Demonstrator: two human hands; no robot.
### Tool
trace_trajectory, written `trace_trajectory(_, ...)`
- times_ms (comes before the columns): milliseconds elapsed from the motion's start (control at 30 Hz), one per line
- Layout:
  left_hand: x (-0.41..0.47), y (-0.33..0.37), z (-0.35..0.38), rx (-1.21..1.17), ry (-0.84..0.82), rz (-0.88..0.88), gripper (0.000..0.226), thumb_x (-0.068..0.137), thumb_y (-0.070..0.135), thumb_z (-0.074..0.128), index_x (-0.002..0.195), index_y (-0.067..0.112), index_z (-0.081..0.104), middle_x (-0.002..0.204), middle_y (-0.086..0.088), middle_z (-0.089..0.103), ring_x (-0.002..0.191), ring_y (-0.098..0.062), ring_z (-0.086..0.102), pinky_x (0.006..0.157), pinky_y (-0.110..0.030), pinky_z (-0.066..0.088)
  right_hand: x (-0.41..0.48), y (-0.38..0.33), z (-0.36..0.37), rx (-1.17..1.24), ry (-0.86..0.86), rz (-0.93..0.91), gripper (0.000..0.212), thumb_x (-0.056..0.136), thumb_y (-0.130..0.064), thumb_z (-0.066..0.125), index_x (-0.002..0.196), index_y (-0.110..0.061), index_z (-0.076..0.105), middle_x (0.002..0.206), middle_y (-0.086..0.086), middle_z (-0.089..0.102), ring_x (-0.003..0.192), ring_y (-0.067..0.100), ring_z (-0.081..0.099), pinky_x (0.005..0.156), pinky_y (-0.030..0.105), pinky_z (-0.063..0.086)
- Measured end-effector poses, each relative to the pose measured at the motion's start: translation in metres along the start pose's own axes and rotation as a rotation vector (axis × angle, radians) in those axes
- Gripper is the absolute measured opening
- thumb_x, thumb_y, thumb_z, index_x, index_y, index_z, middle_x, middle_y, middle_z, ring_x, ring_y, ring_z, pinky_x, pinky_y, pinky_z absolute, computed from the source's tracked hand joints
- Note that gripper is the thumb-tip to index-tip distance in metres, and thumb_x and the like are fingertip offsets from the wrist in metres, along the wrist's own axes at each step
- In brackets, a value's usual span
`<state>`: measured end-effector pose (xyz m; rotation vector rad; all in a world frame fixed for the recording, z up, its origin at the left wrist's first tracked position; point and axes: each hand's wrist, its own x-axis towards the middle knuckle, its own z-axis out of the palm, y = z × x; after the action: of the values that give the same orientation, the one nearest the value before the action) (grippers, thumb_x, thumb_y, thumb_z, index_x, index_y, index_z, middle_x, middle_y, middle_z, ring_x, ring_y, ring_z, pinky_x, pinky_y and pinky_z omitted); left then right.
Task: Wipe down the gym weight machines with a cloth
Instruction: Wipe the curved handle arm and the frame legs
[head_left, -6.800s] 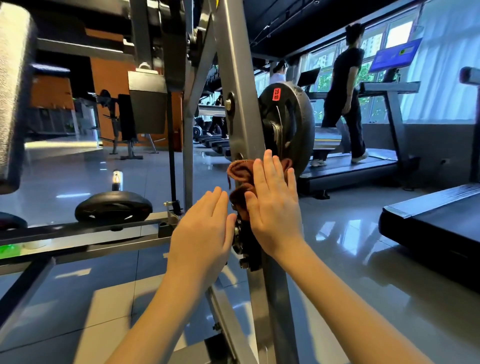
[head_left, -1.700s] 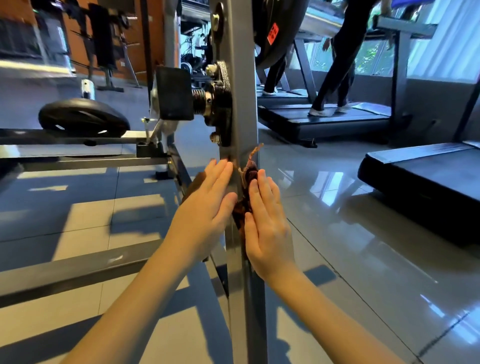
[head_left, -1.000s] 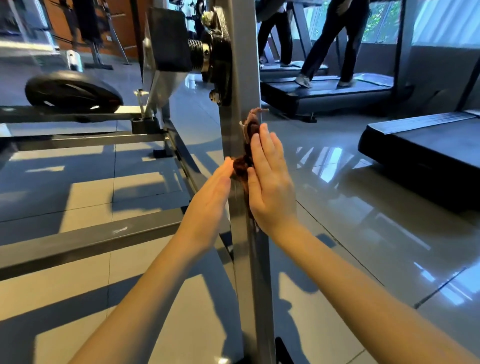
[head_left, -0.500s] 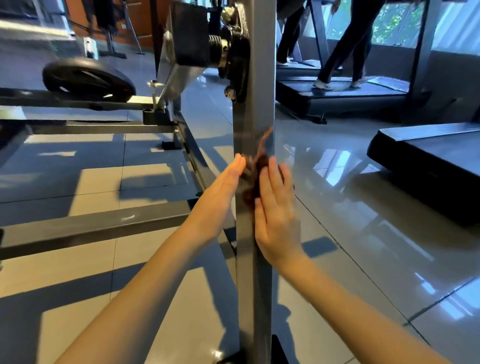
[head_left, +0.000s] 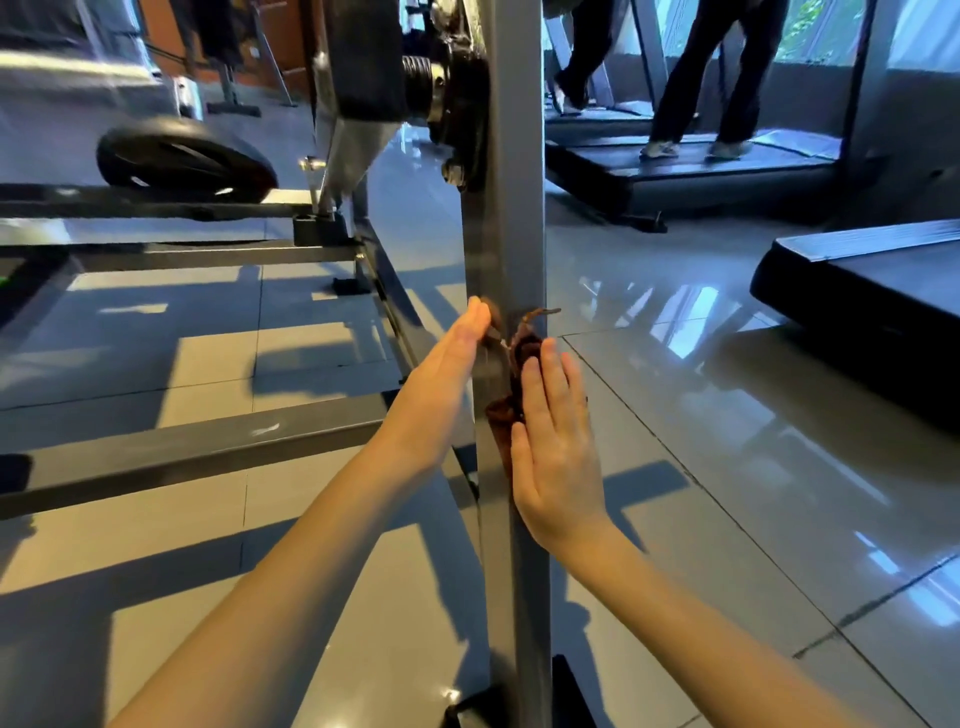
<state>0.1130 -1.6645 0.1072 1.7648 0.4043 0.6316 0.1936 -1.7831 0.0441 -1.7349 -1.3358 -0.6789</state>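
Cloth: dark reddish-brown, bunched and creased, with one thin corner sticking out to the right above my fingertips. It lies against the upright post, well below the bolted hub.
Post: grey square steel, glossy, rising from the floor between my two forearms.
Hub: black, with a coiled spring, bolted to the post's left side near the top of the view.
Right hand: flat and pointing up, fingers straight and close together. The palm presses the cloth onto the post's right edge, and nothing is curled round it.
Left hand: edge-on, fingers straight, laid along the post's left face. A brown scrap shows at the fingertips; I cannot tell whether more cloth sits under the palm.
Weight plate: black, resting on the machine's low rails at my left.
Treadmill: beyond the post, with a person's dark-trousered legs on its belt.
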Motion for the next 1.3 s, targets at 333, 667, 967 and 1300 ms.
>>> trace_trajectory(333, -0.034, 0.02, 0.009, -0.106, -0.035, 0.105, 0.049, 0.092, 0.053, 0.022, 0.135, 0.036, 0.038, 0.127, 0.033, 0.045, 0.113, 0.028, 0.038, 0.091, 0.005, 0.03, -0.015, -0.011, 0.004, -0.024, 0.031, 0.066, 0.05, 0.1, -0.017, 0.034, 0.148, -0.012, 0.021, 0.155, 0.007, 0.02, 0.145, 0.029, 0.019, 0.113, 0.051, 0.026)
trace_trajectory(667, -0.03, 0.008, 0.013, 0.007, -0.021, 0.187, 0.046, 0.103, 0.047, 0.02, 0.143, 0.031, 0.035, 0.144, 0.017, 0.04, 0.132, 0.009, 0.032, 0.108, -0.015, 0.027, -0.003, -0.012, 0.006, -0.074, 0.061, 0.068, 0.044, 0.106, -0.026, 0.022, 0.146, -0.009, 0.026, 0.154, 0.011, 0.026, 0.143, 0.033, 0.024, 0.112, 0.049, 0.032)
trace_trajectory(967, -0.06, -0.038, 0.028, 0.021, 0.033, 0.08, 0.065, 0.094, 0.053, 0.024, 0.152, 0.025, 0.016, 0.158, 0.014, 0.018, 0.142, 0.006, 0.015, 0.12, -0.034, 0.016, -0.02, -0.006, 0.003, 0.028, 0.034, 0.08, 0.045, 0.103, -0.022, 0.031, 0.147, -0.013, 0.024, 0.154, 0.007, 0.022, 0.142, 0.032, 0.025, 0.11, 0.051, 0.037)
trace_trajectory(1300, -0.08, -0.051, 0.046, -0.058, -0.001, 0.012, 0.05, 0.094, 0.051, 0.024, 0.142, 0.04, 0.023, 0.15, 0.026, 0.025, 0.137, 0.015, 0.017, 0.119, -0.024, 0.014, -0.05, -0.006, 0.006, 0.016, 0.001, 0.106, 0.048, 0.105, -0.034, 0.016, 0.146, -0.011, 0.023, 0.154, 0.008, 0.02, 0.141, 0.035, 0.026, 0.109, 0.048, 0.035)
